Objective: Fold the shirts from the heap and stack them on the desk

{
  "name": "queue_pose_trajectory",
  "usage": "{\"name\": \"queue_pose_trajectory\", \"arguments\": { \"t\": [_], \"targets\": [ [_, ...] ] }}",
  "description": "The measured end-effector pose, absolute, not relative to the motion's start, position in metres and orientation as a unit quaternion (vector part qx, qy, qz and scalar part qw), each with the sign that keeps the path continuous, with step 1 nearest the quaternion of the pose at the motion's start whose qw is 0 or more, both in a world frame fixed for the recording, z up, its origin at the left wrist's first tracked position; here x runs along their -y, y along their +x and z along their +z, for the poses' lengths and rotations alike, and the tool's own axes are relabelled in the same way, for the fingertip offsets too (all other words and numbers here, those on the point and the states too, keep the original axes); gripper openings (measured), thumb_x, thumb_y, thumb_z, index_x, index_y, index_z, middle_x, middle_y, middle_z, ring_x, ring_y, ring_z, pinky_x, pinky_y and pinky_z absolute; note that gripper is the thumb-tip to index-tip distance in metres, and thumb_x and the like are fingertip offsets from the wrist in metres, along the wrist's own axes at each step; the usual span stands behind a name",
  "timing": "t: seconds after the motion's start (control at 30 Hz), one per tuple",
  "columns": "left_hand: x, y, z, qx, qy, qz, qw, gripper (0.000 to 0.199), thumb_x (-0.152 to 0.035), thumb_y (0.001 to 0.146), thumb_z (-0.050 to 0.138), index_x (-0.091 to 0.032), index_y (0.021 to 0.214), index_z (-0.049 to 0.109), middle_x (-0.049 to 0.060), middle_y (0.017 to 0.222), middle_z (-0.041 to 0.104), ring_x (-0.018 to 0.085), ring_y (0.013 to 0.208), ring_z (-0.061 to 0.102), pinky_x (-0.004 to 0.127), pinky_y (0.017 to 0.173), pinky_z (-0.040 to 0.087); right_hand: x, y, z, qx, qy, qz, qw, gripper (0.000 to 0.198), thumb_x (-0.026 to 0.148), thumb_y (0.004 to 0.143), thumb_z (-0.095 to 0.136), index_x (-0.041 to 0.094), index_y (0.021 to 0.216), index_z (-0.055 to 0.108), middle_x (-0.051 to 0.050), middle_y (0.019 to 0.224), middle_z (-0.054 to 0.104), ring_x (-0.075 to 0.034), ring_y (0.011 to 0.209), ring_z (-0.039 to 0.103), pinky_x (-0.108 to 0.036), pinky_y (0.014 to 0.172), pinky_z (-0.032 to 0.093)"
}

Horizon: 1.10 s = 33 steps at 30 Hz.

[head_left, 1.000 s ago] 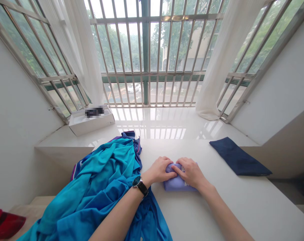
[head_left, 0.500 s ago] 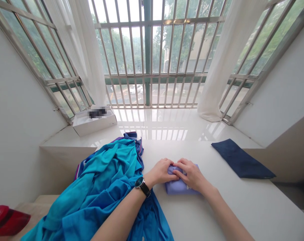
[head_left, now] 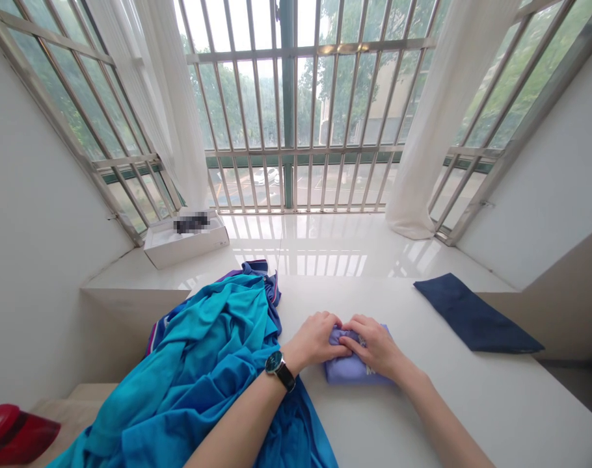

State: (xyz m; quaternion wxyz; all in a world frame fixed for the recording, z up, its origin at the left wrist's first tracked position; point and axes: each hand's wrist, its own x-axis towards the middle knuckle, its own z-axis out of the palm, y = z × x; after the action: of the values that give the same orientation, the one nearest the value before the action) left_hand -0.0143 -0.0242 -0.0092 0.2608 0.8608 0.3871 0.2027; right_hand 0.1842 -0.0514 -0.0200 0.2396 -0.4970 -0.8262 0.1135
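Observation:
A lavender garment with white lettering lies folded into a compact bundle on the white table. My left hand grips its left part, the thumb pressed on top. From the other side my right hand curls its fingers over the upper edge, with its thumb across the cloth. The two hands almost meet at the fingertips, and they hide much of the bundle. Beside my left forearm is a loose heap of blue-teal clothing. A navy-and-purple garment with striped trim shows from under that heap.
A flat navy folded cloth lies on the table to the right. On the window ledge stands a white box with a blurred dark item in it. Something red is at the lower left. Barred windows and white curtains are behind.
My hands remain on the lavender bundle. The left thumb and fingers have shifted slightly over the cloth toward the right hand. The whole view has moved a little.

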Motion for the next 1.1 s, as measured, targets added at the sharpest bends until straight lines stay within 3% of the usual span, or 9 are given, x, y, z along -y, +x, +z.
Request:
{"name": "queue_pose_trajectory", "arguments": {
  "t": [0.83,1.1],
  "targets": [
    [0.0262,-0.0152,-0.0092,-0.360,0.869,0.214,0.262,0.038,-0.045,0.082,0.068,-0.020,0.110,0.065,0.007,0.103,0.068,0.025,0.097,0.063,0.033,0.087,0.048,0.0548,0.1854,-0.0271,0.825,-0.479,0.030,0.299,0.024,0.039,0.095,0.053,0.022,0.084,0.067,-0.006,0.079,0.064,-0.019,0.076,0.057,-0.032,0.073,0.044],
    [0.0230,-0.0151,-0.0104,-0.355,0.869,0.212,0.273,0.037,-0.048,0.078,0.072,-0.021,0.103,0.069,0.006,0.099,0.069,0.024,0.095,0.064,0.032,0.086,0.049,0.0577,0.1821,-0.0218,0.836,-0.462,-0.010,0.296,0.024,0.037,0.096,0.053,0.022,0.083,0.066,-0.005,0.076,0.063,-0.019,0.074,0.055,-0.032,0.073,0.042]
  ]
}}
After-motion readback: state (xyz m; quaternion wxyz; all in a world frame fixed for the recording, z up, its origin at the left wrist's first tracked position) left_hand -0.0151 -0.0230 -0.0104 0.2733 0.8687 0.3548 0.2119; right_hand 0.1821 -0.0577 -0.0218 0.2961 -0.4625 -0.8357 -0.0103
